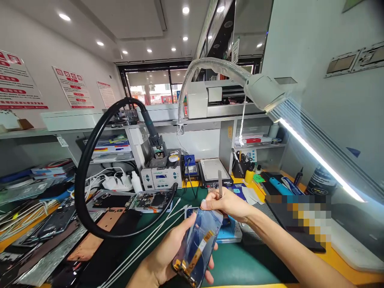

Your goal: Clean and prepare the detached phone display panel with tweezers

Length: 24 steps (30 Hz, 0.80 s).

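My left hand (168, 250) is wrapped around a phone screen (201, 244), its fingers showing past the right edge. The screen's back faces me, with a gold flex cable and a white label near its lower end. At the top edge of the screen, my right hand (226, 203) has its thumb and fingers pinched close against it. A slim flat grey metal tool (220, 184) sticks up out of my right hand; its lower end is hidden. Behind the hands lies a blue box or holder (232, 234), partly covered by them.
A black hose (81, 180) loops from the grey soldering station (159, 176) over the green mat (255, 260). White cables (144, 242) cross the mat. Phone parts (96, 234) crowd the left. A lit lamp (318, 156) hangs at right, above a dark pad (291, 220).
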{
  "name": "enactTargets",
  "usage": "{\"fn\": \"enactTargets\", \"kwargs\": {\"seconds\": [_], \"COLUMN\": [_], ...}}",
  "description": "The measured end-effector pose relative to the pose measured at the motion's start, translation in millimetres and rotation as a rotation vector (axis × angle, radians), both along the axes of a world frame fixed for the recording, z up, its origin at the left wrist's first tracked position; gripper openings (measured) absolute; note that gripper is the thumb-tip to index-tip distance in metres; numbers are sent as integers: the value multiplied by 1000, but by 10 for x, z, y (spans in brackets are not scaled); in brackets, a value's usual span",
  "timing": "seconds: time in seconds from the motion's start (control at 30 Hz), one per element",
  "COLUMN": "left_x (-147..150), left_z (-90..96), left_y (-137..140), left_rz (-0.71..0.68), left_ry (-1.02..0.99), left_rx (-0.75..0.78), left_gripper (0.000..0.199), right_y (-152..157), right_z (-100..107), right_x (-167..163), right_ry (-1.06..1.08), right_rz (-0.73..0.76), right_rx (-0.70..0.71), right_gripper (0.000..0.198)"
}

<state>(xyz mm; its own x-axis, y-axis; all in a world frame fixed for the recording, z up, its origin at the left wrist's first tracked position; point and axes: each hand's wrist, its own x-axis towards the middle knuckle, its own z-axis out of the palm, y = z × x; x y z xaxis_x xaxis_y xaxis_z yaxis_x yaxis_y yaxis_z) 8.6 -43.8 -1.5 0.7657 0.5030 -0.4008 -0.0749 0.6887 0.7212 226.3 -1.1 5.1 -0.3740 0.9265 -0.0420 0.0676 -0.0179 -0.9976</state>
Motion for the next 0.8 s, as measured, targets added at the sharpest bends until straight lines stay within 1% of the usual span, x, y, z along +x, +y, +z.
{"fn": "enactTargets", "kwargs": {"seconds": [0.07, 0.13, 0.2, 0.3, 0.4, 0.5, 0.57, 0.63, 0.7, 0.8], "left_x": [62, 127, 214, 365, 478, 519, 506, 465, 400, 282], "left_z": [22, 40, 49, 32, -20, -79, -104, -115, -119, -136], "left_y": [111, 232, 357, 539, 692, 786, 824, 858, 896, 954], "left_rz": [20, 60, 120, 223, 283, 309, 324, 345, 369, 480], "left_ry": [1, -37, -108, -217, -260, -259, -254, -257, -262, -270], "left_rx": [16, 44, 73, 99, 84, 48, 21, 1, -16, -29], "left_gripper": [75, 71, 65, 54, 50, 50, 52, 52, 54, 51], "right_y": [45, 114, 196, 302, 334, 300, 280, 278, 281, 238], "right_z": [66, 95, 83, 14, -72, -140, -172, -191, -187, -133], "right_x": [41, 106, 186, 296, 345, 347, 370, 441, 559, 775], "right_ry": [24, 65, 124, 216, 255, 224, 153, 25, -163, -498], "right_rz": [-61, -151, -269, -408, -463, -509, -547, -572, -558, -473], "right_rx": [9, 12, 20, 17, -5, 0, 27, 76, 140, 207], "right_gripper": [41, 38, 36, 42, 44, 43, 44, 42, 36, 21]}}
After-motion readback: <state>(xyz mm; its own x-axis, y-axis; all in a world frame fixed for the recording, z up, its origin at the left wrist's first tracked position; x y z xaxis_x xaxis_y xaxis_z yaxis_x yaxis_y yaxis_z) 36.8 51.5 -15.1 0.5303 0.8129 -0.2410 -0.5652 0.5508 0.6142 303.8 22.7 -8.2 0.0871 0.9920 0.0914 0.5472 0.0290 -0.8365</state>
